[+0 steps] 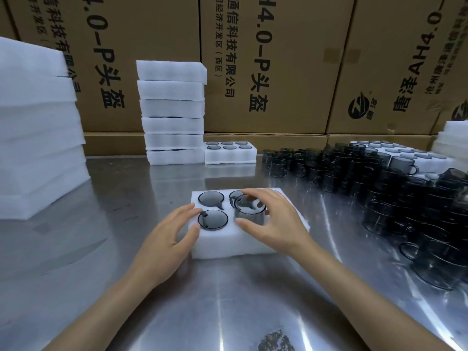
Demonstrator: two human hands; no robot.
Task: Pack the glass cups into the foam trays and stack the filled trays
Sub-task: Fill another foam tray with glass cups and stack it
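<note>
A white foam tray (228,243) lies on the metal table in front of me. Three smoky glass cups sit in its holes: back left (211,198), front left (212,219), and one at the back middle, mostly hidden behind my right hand. My right hand (271,219) grips a fourth glass cup (249,210) by its rim, standing high over the front middle hole. My left hand (174,229) rests on the tray's left edge, fingers straight, fingertips beside the front left cup.
A mass of loose dark glass cups (379,188) covers the table's right side. A stack of filled trays (172,112) stands at the back, a single filled tray (230,152) beside it. Foam trays (38,127) are piled at the left. Cardboard boxes (266,59) line the back.
</note>
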